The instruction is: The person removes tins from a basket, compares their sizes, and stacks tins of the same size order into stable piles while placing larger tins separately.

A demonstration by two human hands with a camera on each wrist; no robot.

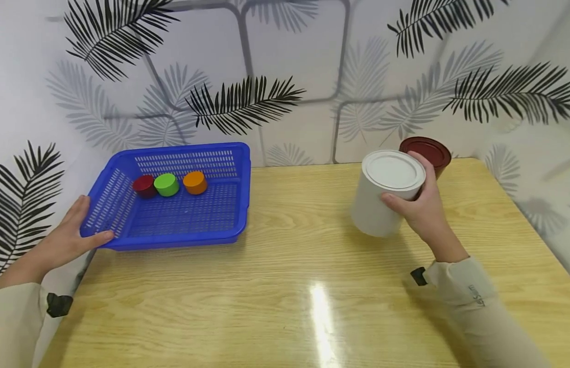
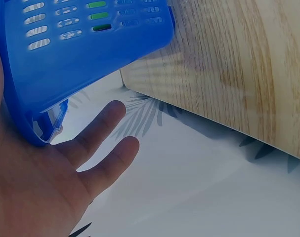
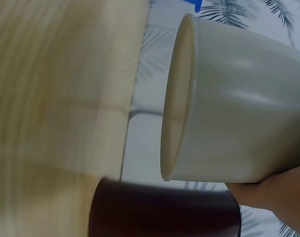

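Observation:
My right hand (image 1: 420, 207) grips a white lidded can (image 1: 381, 199) from its right side, thumb on the near wall. The can leans to the left over the table; I cannot tell if its base touches. Just behind it stands a dark red can (image 1: 427, 151). In the right wrist view the white can (image 3: 238, 113) fills the frame above the dark red can (image 3: 164, 212). My left hand (image 1: 89, 220) cups the near left corner of a blue perforated basket (image 1: 193, 149), fingers straight. In the left wrist view that hand (image 2: 51, 182) lies under the basket (image 2: 90, 54) corner.
A red cylinder (image 1: 144, 185), a green one (image 1: 166, 184) and an orange one (image 1: 195, 182) sit in a row at the back of the basket. The basket's left corner overhangs the wooden table (image 1: 289, 266) edge. A leaf-patterned wall stands behind and at both sides.

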